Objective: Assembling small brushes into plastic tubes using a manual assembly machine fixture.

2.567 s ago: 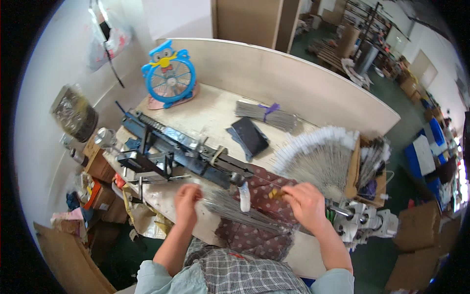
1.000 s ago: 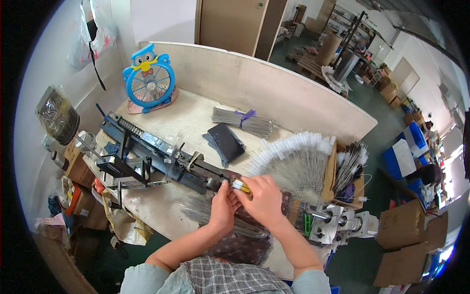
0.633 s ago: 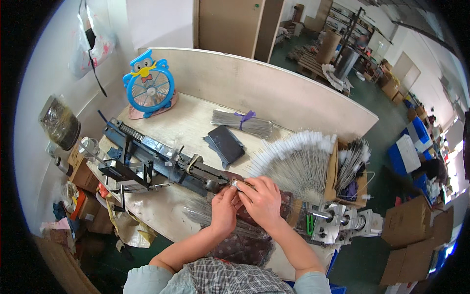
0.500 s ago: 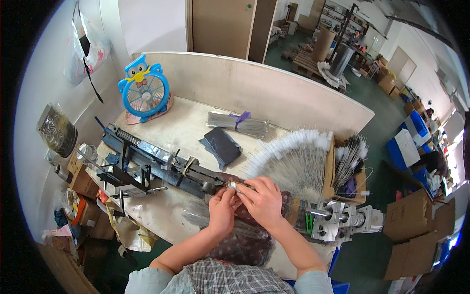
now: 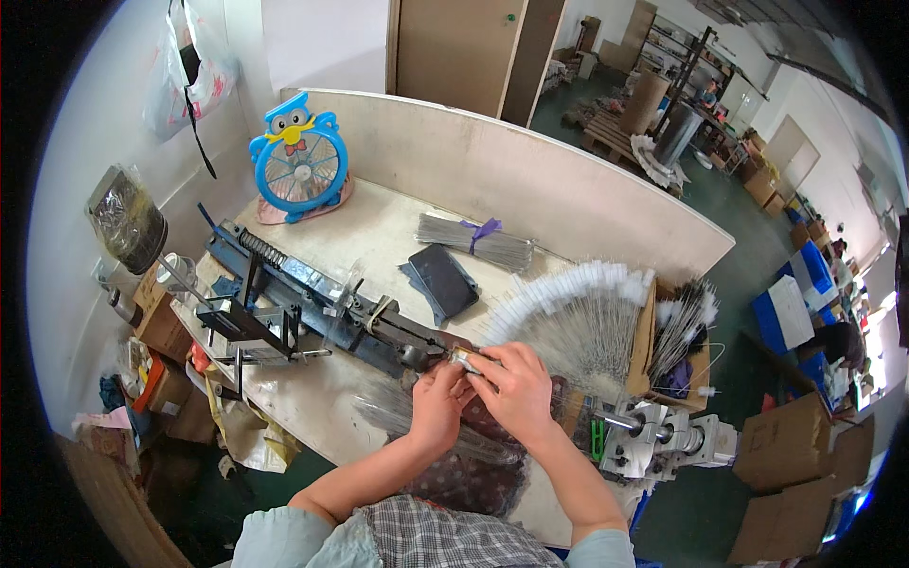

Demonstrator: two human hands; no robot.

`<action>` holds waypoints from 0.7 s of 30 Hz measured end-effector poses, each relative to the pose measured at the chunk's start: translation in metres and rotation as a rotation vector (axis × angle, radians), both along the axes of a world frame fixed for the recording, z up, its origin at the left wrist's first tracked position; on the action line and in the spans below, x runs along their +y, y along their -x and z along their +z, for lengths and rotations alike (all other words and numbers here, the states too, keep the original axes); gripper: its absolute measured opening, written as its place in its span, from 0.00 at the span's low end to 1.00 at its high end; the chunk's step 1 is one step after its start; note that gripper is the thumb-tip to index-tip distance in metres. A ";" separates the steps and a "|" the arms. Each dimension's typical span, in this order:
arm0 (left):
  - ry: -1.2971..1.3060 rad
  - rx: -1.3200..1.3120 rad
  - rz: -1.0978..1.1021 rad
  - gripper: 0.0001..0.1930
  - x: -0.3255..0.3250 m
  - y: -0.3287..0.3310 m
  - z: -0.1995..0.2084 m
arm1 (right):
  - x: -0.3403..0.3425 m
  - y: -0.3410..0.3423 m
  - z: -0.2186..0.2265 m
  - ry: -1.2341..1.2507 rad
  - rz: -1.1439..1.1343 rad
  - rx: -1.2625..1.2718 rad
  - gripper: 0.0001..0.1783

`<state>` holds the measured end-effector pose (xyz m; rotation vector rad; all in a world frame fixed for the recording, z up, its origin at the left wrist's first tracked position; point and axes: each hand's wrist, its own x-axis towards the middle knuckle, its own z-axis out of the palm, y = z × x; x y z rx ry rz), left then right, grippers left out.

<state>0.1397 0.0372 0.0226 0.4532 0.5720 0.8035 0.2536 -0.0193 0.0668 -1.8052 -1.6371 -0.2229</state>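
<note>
Both hands meet at the near end of a long dark metal bench fixture [image 5: 327,308], which lies slantwise across the table. My right hand [image 5: 516,390] is closed, its thumb and fingers pinching a small shiny whitish piece [image 5: 462,357] at the fixture's tip. Close beside it, my left hand [image 5: 438,409] has its fingers drawn together at the same spot; what they hold is too small to make out. Under my hands lies a dark dotted cloth [image 5: 473,473], with a loose bunch of thin wires [image 5: 383,417] to its left.
A fan of white-tipped wire brushes [image 5: 578,317] spreads right of centre beside an open carton [image 5: 644,346]. Behind lie a tied wire bundle [image 5: 516,248], a black phone-like slab [image 5: 442,282] and a blue fan [image 5: 301,175]. A metal machine [image 5: 663,435] stands at right.
The whole view has shifted slightly, so the bench sits further right in it. My hands stay together at the fixture's end, with only slight finger movement around the small piece.
</note>
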 end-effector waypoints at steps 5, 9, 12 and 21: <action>0.100 0.049 0.049 0.08 0.001 -0.004 0.010 | 0.002 0.004 0.001 -0.030 -0.011 0.009 0.14; 0.035 0.009 0.003 0.07 0.002 0.000 0.002 | 0.005 0.007 -0.006 -0.082 -0.085 -0.015 0.16; -0.012 0.020 -0.004 0.05 0.002 -0.001 0.006 | -0.001 0.007 -0.001 -0.112 -0.087 -0.064 0.16; -0.033 0.067 0.006 0.04 0.001 -0.003 0.006 | -0.003 0.003 -0.004 -0.086 -0.052 -0.053 0.14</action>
